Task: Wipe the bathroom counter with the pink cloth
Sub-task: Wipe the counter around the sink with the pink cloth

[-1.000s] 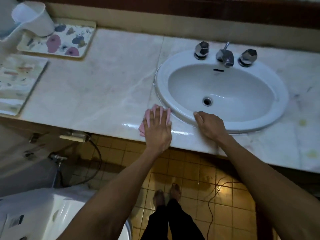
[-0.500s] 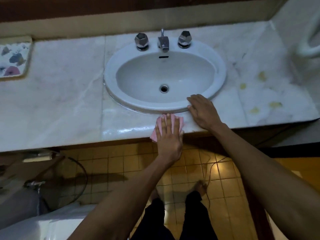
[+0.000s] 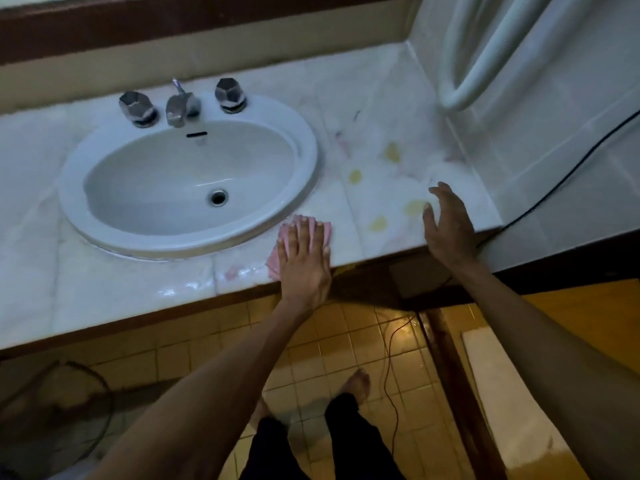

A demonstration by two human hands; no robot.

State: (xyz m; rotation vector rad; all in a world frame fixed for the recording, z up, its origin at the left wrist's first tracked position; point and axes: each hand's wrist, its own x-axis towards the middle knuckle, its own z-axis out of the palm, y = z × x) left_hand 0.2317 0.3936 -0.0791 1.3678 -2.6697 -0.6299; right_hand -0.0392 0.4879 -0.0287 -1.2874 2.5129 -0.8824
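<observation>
The pink cloth lies flat on the white marble counter, at its front edge just right of the sink. My left hand presses down on the cloth with fingers spread, covering most of it. My right hand hovers with fingers apart over the counter's right front corner and holds nothing. Several yellow stains mark the counter between the sink and the right wall.
An oval white sink with a tap and two knobs fills the counter's left half. A tiled wall with a white rail and a black cable bounds the right. Below are yellow floor tiles and my feet.
My left hand has slid the pink cloth rightwards along the front edge, past the sink. My right hand has lifted off the sink rim and moved right towards the corner.
</observation>
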